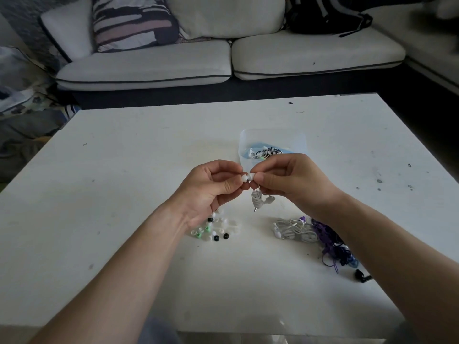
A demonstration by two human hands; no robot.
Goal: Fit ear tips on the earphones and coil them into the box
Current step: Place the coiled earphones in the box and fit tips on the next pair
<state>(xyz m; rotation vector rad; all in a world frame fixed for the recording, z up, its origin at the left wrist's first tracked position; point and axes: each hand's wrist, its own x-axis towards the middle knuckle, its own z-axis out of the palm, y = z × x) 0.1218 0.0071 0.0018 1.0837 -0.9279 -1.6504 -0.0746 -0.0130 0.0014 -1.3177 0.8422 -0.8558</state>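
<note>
Both hands are raised over the middle of the white table [124,170]. My left hand [211,189] pinches a small white ear tip [244,178] between thumb and fingers. It touches the white earbud [251,176] pinched by my right hand [290,180]. From that earbud hangs a coiled bundle of white earphone cable [257,199] with its plug pointing down. Behind my right hand stands a clear plastic box [272,139] with coiled earphones inside, partly hidden by my fingers.
Loose ear tips [213,230] in white, green and black lie under my left wrist. A white earphone tangle [295,229] and purple and dark cables [330,242] lie by my right forearm. A small black earbud [361,275] is nearer. A sofa [223,63] stands beyond the table.
</note>
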